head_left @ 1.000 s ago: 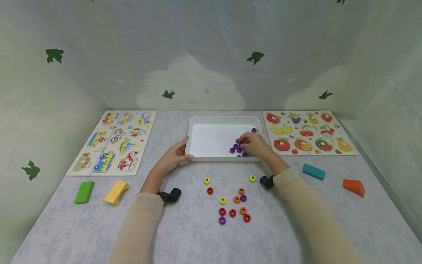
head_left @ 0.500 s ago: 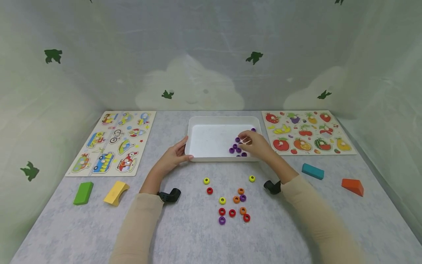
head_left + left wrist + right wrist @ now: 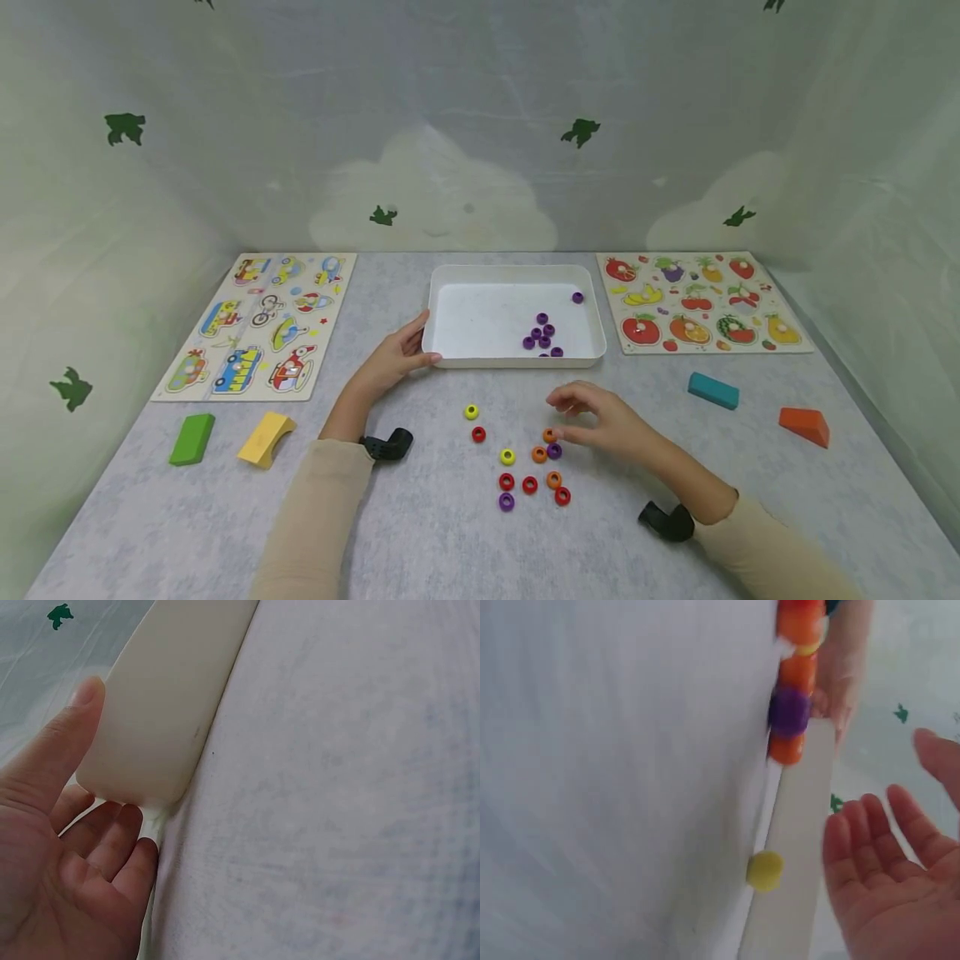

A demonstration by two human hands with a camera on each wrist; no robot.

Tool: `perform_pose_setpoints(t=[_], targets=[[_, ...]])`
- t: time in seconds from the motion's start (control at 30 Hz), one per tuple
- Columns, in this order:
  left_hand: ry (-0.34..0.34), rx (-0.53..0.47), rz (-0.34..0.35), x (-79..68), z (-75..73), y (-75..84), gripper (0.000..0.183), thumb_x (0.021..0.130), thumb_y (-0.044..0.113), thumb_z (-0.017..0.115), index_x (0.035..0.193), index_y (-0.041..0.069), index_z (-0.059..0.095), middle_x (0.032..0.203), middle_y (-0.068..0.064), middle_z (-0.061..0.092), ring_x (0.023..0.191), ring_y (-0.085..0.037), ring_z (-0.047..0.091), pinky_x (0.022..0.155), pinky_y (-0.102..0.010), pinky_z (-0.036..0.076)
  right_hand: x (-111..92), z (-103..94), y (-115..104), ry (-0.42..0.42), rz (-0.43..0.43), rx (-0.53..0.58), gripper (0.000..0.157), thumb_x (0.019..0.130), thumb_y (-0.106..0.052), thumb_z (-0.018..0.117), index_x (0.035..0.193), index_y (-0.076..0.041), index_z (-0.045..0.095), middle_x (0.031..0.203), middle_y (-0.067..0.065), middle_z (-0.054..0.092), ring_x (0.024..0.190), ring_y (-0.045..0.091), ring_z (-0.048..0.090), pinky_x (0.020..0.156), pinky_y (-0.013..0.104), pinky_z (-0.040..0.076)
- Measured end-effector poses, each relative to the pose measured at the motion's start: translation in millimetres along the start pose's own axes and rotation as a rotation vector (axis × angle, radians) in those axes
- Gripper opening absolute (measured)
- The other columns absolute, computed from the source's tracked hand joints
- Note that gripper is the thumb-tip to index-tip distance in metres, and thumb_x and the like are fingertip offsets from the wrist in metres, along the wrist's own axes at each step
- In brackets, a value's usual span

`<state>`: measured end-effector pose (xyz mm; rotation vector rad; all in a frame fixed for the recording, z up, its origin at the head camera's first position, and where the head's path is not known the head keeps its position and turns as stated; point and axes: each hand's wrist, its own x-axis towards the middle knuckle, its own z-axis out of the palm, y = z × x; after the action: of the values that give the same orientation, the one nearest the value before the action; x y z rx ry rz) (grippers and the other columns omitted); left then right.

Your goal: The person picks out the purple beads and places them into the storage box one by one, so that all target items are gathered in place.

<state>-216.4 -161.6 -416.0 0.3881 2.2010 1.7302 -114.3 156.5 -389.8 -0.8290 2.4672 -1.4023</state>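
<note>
A shallow white tray [image 3: 480, 321] stands near the back, with several purple beads [image 3: 544, 341] in its right half. My left hand [image 3: 392, 358] holds the tray's front left corner; in the left wrist view the thumb [image 3: 88, 691] lies against the wall and the fingers bend around the corner. My right hand [image 3: 600, 421] is in front of the tray with nothing in it, fingers apart. Its thumb overlaps an orange bead [image 3: 549, 435] in the head view, beside a purple bead [image 3: 554, 451]. In the right wrist view a yellow bead [image 3: 765, 871] shows between the hand and the table.
Several red, orange, yellow and purple beads [image 3: 529, 485] lie scattered in front of the tray. A vehicle puzzle board [image 3: 258, 333] is at left, a fruit puzzle board [image 3: 705, 312] at right. Green [image 3: 192, 439] and yellow [image 3: 266, 439] blocks lie left; blue [image 3: 713, 390] and orange [image 3: 805, 427] blocks right.
My right hand has left the purple beads in the tray and come back toward me over the loose beads. The left hand has stayed at the tray corner.
</note>
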Motion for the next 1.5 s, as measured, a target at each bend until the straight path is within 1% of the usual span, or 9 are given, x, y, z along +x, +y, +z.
perform_pose_setpoints(t=[0.13, 0.27, 0.43, 0.6, 0.8, 0.93, 1.07, 1.23, 1.5], targets=[[-0.006, -0.001, 0.006, 0.3, -0.3, -0.5, 0.080, 0.071, 0.013, 0.064, 0.133, 0.012, 0.014, 0.137, 0.001, 0.007, 0.122, -0.014, 0.013, 0.097, -0.028, 0.018, -14, 7.9, 4, -0.028, 0.046, 0.029, 0.031, 0.072, -0.013, 0.064, 0.099, -0.003, 0.053, 0.096, 0.008, 0.053, 0.085, 0.023, 0.049, 0.075, 0.037, 0.043], [-0.003, -0.002, 0.006, 0.8, -0.6, -1.4, 0.080, 0.071, 0.014, 0.065, 0.133, 0.013, 0.014, 0.137, 0.001, 0.008, 0.122, -0.014, 0.013, 0.097, -0.028, 0.018, -21, 18.0, 25, -0.060, 0.124, 0.035, 0.029, 0.072, -0.020, 0.064, 0.098, -0.013, 0.055, 0.096, -0.003, 0.054, 0.083, 0.014, 0.050, 0.074, 0.029, 0.044], [-0.005, 0.004, 0.008, 0.8, -0.5, -1.8, 0.080, 0.071, 0.014, 0.064, 0.133, 0.013, 0.014, 0.137, 0.001, 0.007, 0.122, -0.014, 0.013, 0.097, -0.028, 0.019, -22, 27.7, 41, -0.065, 0.103, -0.064, 0.025, 0.073, -0.026, 0.063, 0.096, -0.021, 0.056, 0.092, -0.012, 0.053, 0.079, 0.008, 0.049, 0.069, 0.022, 0.043], [0.001, -0.001, 0.002, -0.2, -0.1, -0.6, 0.080, 0.071, 0.013, 0.065, 0.133, 0.012, 0.014, 0.137, 0.001, 0.007, 0.122, -0.012, 0.014, 0.097, -0.027, 0.018, -20, 30.5, 38, -0.045, 0.097, -0.132, 0.019, 0.075, -0.021, 0.061, 0.094, -0.020, 0.058, 0.088, -0.012, 0.053, 0.075, 0.006, 0.049, 0.064, 0.020, 0.043], [0.000, -0.011, 0.007, 3.9, -1.5, -7.7, 0.081, 0.070, 0.014, 0.065, 0.133, 0.014, 0.014, 0.137, 0.002, 0.008, 0.122, -0.012, 0.014, 0.097, -0.028, 0.019, -10, 20.5, 27, 0.009, 0.135, -0.091, 0.018, 0.076, -0.017, 0.060, 0.093, -0.018, 0.058, 0.086, -0.012, 0.054, 0.074, 0.005, 0.050, 0.067, 0.019, 0.045], [0.006, 0.004, 0.012, 9.0, -3.8, -18.5, 0.083, 0.068, 0.020, 0.067, 0.133, 0.019, 0.016, 0.136, 0.005, 0.009, 0.121, -0.009, 0.015, 0.096, -0.026, 0.020, 7, 7.6, 22, 0.104, 0.091, -0.048, 0.020, 0.075, -0.015, 0.060, 0.095, -0.011, 0.058, 0.087, -0.009, 0.055, 0.076, 0.006, 0.052, 0.071, 0.021, 0.045], [0.010, 0.018, 0.023, 10.9, -4.4, -22.9, 0.082, 0.067, 0.023, 0.067, 0.132, 0.021, 0.017, 0.136, 0.006, 0.010, 0.120, -0.008, 0.016, 0.096, -0.025, 0.021, 34, -7.6, 25, 0.204, 0.062, 0.017, 0.025, 0.075, -0.016, 0.060, 0.098, -0.006, 0.057, 0.089, -0.003, 0.056, 0.077, 0.010, 0.052, 0.070, 0.022, 0.046], [0.007, 0.016, 0.028, 10.7, -4.7, -23.0, 0.082, 0.067, 0.022, 0.067, 0.132, 0.021, 0.017, 0.136, 0.006, 0.010, 0.121, -0.009, 0.016, 0.096, -0.026, 0.021, 74, -21.8, 35, 0.270, 0.126, 0.092, 0.026, 0.076, -0.016, 0.059, 0.099, -0.007, 0.056, 0.092, 0.003, 0.056, 0.079, 0.013, 0.054, 0.069, 0.026, 0.047], [0.014, -0.005, -0.001, 3.2, -0.8, -6.8, 0.081, 0.070, 0.015, 0.066, 0.133, 0.014, 0.015, 0.137, 0.002, 0.009, 0.122, -0.014, 0.015, 0.097, -0.029, 0.019, 123, -22.8, 62, 0.281, 0.281, -0.026, 0.020, 0.078, -0.014, 0.057, 0.098, -0.015, 0.056, 0.091, -0.004, 0.054, 0.081, 0.010, 0.050, 0.070, 0.024, 0.045]])
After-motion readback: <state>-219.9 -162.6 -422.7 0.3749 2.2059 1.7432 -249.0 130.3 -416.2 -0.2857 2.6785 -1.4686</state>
